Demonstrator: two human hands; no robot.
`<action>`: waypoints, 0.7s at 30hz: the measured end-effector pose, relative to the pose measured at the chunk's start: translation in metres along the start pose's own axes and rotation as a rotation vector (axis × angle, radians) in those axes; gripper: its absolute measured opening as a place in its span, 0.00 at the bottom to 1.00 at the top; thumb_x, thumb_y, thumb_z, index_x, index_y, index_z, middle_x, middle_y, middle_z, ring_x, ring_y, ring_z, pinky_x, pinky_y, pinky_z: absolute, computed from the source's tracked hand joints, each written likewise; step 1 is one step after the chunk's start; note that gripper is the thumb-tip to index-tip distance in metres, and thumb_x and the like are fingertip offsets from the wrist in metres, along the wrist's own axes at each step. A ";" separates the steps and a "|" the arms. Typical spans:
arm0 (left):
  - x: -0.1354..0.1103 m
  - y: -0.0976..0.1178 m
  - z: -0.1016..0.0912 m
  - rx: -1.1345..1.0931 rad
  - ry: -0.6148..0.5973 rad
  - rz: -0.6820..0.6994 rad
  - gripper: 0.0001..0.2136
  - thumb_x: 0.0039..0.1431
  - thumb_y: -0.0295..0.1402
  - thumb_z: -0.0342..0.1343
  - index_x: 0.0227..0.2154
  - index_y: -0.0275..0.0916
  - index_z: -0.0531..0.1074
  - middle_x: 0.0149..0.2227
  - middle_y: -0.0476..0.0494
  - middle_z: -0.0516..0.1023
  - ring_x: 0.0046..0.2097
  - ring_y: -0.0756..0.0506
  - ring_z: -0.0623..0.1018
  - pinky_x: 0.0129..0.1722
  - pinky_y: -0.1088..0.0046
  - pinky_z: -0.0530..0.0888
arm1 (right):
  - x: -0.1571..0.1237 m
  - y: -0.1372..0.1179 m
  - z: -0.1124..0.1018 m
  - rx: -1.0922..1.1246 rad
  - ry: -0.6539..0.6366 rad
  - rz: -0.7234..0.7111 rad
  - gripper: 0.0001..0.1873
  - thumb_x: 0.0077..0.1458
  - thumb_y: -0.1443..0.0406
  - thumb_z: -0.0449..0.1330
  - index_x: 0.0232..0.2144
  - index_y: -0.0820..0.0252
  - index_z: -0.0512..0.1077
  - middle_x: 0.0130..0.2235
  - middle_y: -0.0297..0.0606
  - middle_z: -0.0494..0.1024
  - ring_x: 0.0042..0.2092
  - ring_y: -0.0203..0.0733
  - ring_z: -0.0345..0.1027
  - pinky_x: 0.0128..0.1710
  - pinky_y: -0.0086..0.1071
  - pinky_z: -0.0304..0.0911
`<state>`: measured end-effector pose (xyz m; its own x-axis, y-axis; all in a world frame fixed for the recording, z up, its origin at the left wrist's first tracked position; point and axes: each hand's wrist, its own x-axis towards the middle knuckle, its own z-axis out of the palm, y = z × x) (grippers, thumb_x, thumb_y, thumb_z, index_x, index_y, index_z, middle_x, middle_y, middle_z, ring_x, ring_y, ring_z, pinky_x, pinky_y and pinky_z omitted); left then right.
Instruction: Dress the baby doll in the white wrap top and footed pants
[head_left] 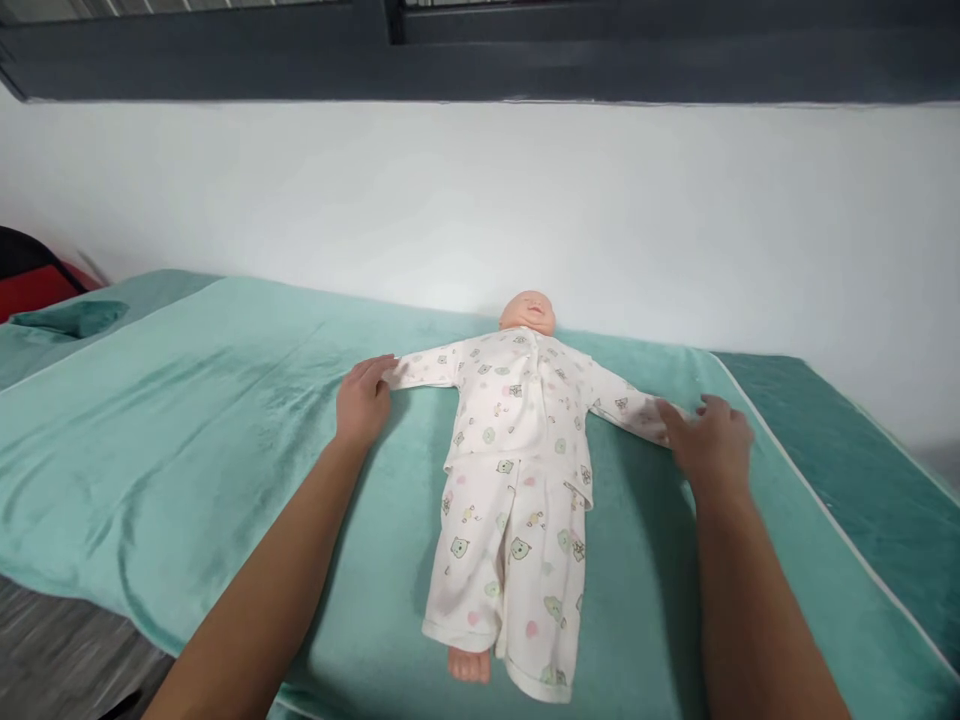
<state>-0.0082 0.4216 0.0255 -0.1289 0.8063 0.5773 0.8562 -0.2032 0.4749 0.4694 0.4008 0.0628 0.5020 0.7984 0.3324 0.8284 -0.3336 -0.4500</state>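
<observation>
A baby doll [529, 312] lies on its back with its arms spread wide and its head toward the wall. It wears a white printed pajama top [517, 400] and matching pajama pants [480, 550]. One bare foot shows below a pant leg; the other foot is hidden. At the end of the sleeve on the left, my left hand [364, 400] has its fingers closed on the cuff. My right hand [711, 440] is by the opposite cuff, thumb against the sleeve and fingers apart, slightly blurred. Both doll hands are out of sight.
A teal plush cover [247, 400] spreads over the bed, with a darker teal strip [847, 450] at the right. Behind stands a white wall [337, 200] under a dark window frame [480, 60]. A red and black item [34, 280] is at far left. Grey flooring [60, 650] shows lower left.
</observation>
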 end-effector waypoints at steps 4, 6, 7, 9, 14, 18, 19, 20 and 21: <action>0.004 -0.002 0.007 -0.047 -0.166 -0.023 0.22 0.66 0.37 0.44 0.56 0.40 0.75 0.62 0.41 0.74 0.63 0.40 0.72 0.65 0.60 0.67 | -0.004 0.025 -0.003 0.010 -0.170 0.103 0.31 0.53 0.48 0.60 0.49 0.68 0.74 0.43 0.56 0.78 0.48 0.61 0.72 0.50 0.50 0.66; 0.004 -0.003 0.009 -0.023 -0.245 -0.062 0.24 0.67 0.40 0.44 0.60 0.40 0.72 0.65 0.41 0.71 0.64 0.38 0.71 0.65 0.57 0.66 | -0.002 0.023 0.003 0.151 -0.130 0.109 0.24 0.51 0.53 0.62 0.45 0.63 0.75 0.40 0.49 0.79 0.42 0.53 0.73 0.45 0.45 0.68; 0.004 -0.003 0.009 -0.005 -0.269 -0.079 0.25 0.66 0.41 0.44 0.61 0.40 0.71 0.65 0.40 0.70 0.64 0.37 0.71 0.65 0.56 0.66 | 0.002 0.021 0.007 0.245 -0.084 0.105 0.21 0.50 0.56 0.62 0.44 0.62 0.75 0.39 0.46 0.79 0.40 0.50 0.73 0.43 0.43 0.68; 0.004 -0.002 0.009 0.034 -0.289 -0.104 0.26 0.66 0.41 0.44 0.63 0.39 0.68 0.66 0.38 0.70 0.64 0.35 0.71 0.64 0.54 0.66 | 0.010 0.017 0.017 0.438 0.023 0.103 0.19 0.48 0.59 0.62 0.43 0.61 0.75 0.37 0.42 0.79 0.37 0.46 0.72 0.40 0.39 0.69; 0.003 -0.002 0.008 0.067 -0.289 -0.124 0.27 0.65 0.42 0.45 0.64 0.39 0.67 0.64 0.35 0.71 0.62 0.32 0.72 0.62 0.50 0.67 | 0.032 0.017 0.034 0.618 0.200 0.124 0.19 0.48 0.61 0.60 0.43 0.61 0.74 0.39 0.41 0.79 0.37 0.43 0.71 0.39 0.38 0.70; 0.005 -0.005 0.009 0.059 -0.271 -0.138 0.27 0.64 0.43 0.46 0.62 0.40 0.69 0.62 0.35 0.73 0.60 0.32 0.74 0.60 0.51 0.69 | 0.036 0.024 0.034 0.392 0.171 0.075 0.18 0.45 0.64 0.61 0.41 0.60 0.74 0.42 0.43 0.78 0.41 0.46 0.70 0.48 0.42 0.68; 0.005 -0.006 0.009 0.057 -0.265 -0.141 0.26 0.64 0.43 0.46 0.62 0.40 0.69 0.61 0.35 0.74 0.60 0.32 0.74 0.60 0.51 0.69 | 0.035 0.024 0.033 0.343 0.163 0.062 0.17 0.45 0.64 0.61 0.41 0.60 0.75 0.42 0.43 0.78 0.42 0.46 0.70 0.49 0.43 0.67; 0.006 -0.006 0.009 0.054 -0.260 -0.143 0.26 0.64 0.43 0.47 0.61 0.40 0.70 0.60 0.35 0.74 0.59 0.33 0.74 0.60 0.51 0.70 | 0.034 0.023 0.032 0.306 0.154 0.058 0.17 0.46 0.63 0.61 0.40 0.60 0.75 0.42 0.43 0.78 0.42 0.47 0.70 0.50 0.43 0.67; 0.006 -0.006 0.009 0.049 -0.256 -0.145 0.26 0.63 0.43 0.47 0.61 0.39 0.70 0.60 0.35 0.75 0.59 0.33 0.75 0.60 0.52 0.70 | 0.032 0.023 0.030 0.281 0.135 0.064 0.16 0.47 0.62 0.62 0.40 0.60 0.75 0.41 0.43 0.77 0.42 0.47 0.69 0.49 0.43 0.66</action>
<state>-0.0097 0.4330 0.0197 -0.1265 0.9400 0.3169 0.8623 -0.0537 0.5036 0.4968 0.4339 0.0386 0.5948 0.7003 0.3947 0.7027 -0.2146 -0.6783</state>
